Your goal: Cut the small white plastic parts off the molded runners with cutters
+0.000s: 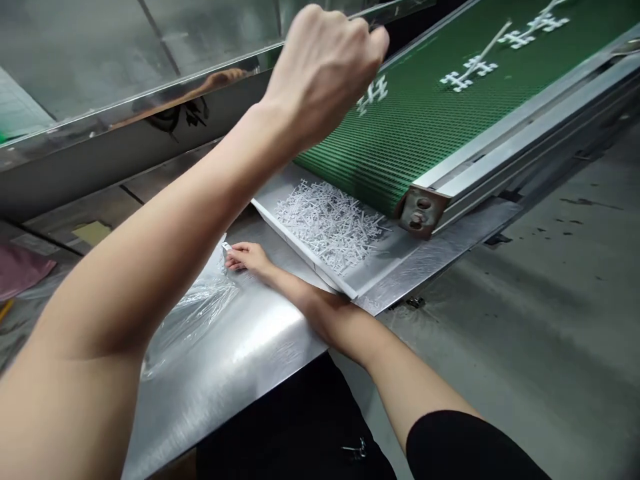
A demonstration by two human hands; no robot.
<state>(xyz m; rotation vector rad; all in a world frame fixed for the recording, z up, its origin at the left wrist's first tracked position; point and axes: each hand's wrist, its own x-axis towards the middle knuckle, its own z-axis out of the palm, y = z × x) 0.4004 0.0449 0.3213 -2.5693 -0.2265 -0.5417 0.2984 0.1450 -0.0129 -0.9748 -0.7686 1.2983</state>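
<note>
Right hand (249,257) fingers (235,261) curl loosely, pinching a small white plastic part (226,247) on the steel table (240,353), beside the clear bag (190,313). The part looks light, stiff and brittle; best gripped at the stem. Left hand (323,67) at 12 o'clock is fisted over the green belt (430,113); contents hidden.

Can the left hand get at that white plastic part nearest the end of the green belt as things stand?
Probably yes. The left hand, closed in a fist, hovers right beside the white plastic part on the green conveyor belt, with nothing between them. Whether it already touches is unclear.
</note>
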